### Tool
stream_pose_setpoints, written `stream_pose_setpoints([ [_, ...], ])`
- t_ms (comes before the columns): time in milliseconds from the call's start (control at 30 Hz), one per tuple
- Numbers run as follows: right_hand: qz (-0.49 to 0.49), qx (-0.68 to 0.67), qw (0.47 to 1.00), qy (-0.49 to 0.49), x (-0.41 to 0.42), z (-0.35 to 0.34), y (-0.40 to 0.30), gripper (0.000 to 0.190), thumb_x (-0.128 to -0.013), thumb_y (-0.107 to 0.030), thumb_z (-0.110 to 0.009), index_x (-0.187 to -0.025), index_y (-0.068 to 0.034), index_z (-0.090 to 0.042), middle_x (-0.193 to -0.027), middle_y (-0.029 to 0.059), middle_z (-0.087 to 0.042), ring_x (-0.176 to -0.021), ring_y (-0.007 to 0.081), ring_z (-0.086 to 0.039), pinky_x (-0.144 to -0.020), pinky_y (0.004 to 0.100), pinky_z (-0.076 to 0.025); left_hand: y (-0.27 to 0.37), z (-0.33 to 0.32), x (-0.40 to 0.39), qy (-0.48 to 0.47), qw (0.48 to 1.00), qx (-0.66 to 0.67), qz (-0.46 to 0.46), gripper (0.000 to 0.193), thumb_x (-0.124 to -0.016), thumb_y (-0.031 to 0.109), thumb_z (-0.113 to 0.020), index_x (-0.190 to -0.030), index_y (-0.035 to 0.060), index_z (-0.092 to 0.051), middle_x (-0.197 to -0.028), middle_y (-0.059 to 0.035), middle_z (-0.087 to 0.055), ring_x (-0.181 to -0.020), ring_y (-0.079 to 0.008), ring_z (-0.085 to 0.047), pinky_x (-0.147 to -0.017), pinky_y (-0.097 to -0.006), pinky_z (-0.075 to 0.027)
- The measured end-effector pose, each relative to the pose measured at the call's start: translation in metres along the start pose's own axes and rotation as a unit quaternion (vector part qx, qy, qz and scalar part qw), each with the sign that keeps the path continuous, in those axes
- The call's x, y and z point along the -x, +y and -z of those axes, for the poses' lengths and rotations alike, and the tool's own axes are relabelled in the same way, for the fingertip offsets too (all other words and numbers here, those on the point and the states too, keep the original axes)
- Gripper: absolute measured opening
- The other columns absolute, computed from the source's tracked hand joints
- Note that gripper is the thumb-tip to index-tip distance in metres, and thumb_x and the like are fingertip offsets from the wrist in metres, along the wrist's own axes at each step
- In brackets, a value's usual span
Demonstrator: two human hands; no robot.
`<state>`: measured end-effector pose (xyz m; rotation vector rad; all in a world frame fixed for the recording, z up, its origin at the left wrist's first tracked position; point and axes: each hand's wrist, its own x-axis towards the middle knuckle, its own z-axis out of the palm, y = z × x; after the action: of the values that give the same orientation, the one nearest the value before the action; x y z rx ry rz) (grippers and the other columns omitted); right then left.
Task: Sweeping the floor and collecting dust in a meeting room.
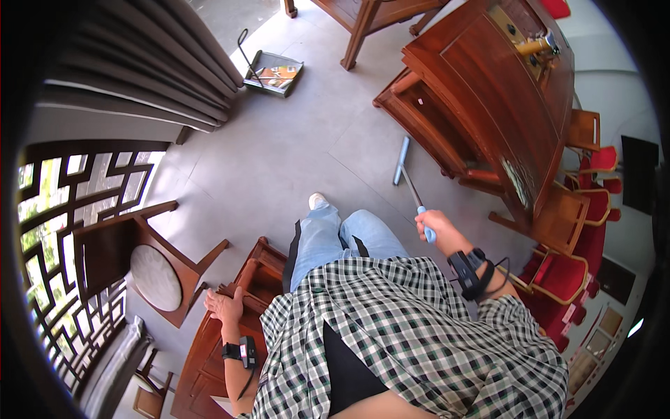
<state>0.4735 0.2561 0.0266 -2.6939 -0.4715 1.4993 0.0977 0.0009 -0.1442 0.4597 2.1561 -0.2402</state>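
My right hand (438, 228) is closed around the blue handle of a small long-necked tool (411, 180), which looks like a squeegee or brush. Its straight blue head lies at or just above the grey floor, near the base of a carved wooden desk (487, 89). At the lower left, my left hand (225, 305) has its fingers spread and holds nothing. It is beside the corner of a reddish wooden cabinet (209, 356); whether it touches the wood I cannot tell.
A dustpan-like tray (290, 89) with a thin upright handle and printed matter in it stands on the floor near the grey curtain (157, 57). A wooden chair with a round pale cushion (156, 277) is at left. Red-seated chairs (560, 277) line the right.
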Motion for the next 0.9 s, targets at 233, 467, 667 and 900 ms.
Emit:
stream_pose_setpoints([
  [233, 0.249, 0.009, 0.941, -0.228, -0.066, -0.031, -0.003, 0.016, -0.068, -0.015, -0.047, -0.059, -0.004, -0.042, -0.051, 0.0060, -0.040, -0.043, 0.0138, -0.039, -0.037, 0.0244, -0.029, 0.006, 0.028, -0.012, 0.021, 0.999, -0.018, -0.047, 0.086, -0.060, 0.038, -0.063, -0.119, -0.0002, -0.013, -0.124, -0.0176, -0.016, -0.116, -0.0360, -0.009, -0.089, -0.0549, -0.014],
  [467, 0.025, -0.027, 0.995, -0.096, -0.036, -0.116, -0.031, 0.012, -0.066, -0.011, -0.045, -0.057, -0.003, -0.042, -0.046, 0.0063, -0.038, -0.036, 0.0142, -0.033, -0.033, 0.0260, -0.024, 0.018, 0.039, -0.031, 0.096, 0.992, 0.032, -0.075, 0.086, -0.064, 0.033, -0.061, -0.125, 0.0119, -0.005, -0.130, -0.0142, -0.004, -0.118, -0.0330, -0.007, -0.090, -0.0504, -0.018],
  [667, 0.051, -0.050, 0.989, -0.126, -0.024, -0.155, 0.002, 0.009, -0.065, -0.005, -0.048, -0.060, -0.007, -0.041, -0.046, 0.0019, -0.040, -0.037, 0.0120, -0.039, -0.031, 0.0245, -0.027, -0.080, 0.013, -0.068, 0.114, 0.992, 0.052, 0.021, 0.084, -0.066, 0.033, -0.059, -0.125, 0.0244, 0.000, -0.130, -0.0113, -0.001, -0.118, -0.0343, -0.007, -0.086, -0.0561, -0.020],
  [900, 0.075, 0.021, 0.980, -0.182, 0.046, -0.157, 0.047, 0.015, -0.072, -0.006, -0.046, -0.084, -0.010, -0.038, -0.053, -0.0029, -0.037, -0.038, 0.0040, -0.035, -0.031, 0.0187, -0.028, -0.143, 0.023, -0.116, 0.145, 0.985, 0.035, 0.082, 0.086, -0.069, 0.028, -0.057, -0.124, 0.0155, 0.008, -0.130, -0.0118, 0.003, -0.118, -0.0365, -0.004, -0.082, -0.0598, -0.022],
])
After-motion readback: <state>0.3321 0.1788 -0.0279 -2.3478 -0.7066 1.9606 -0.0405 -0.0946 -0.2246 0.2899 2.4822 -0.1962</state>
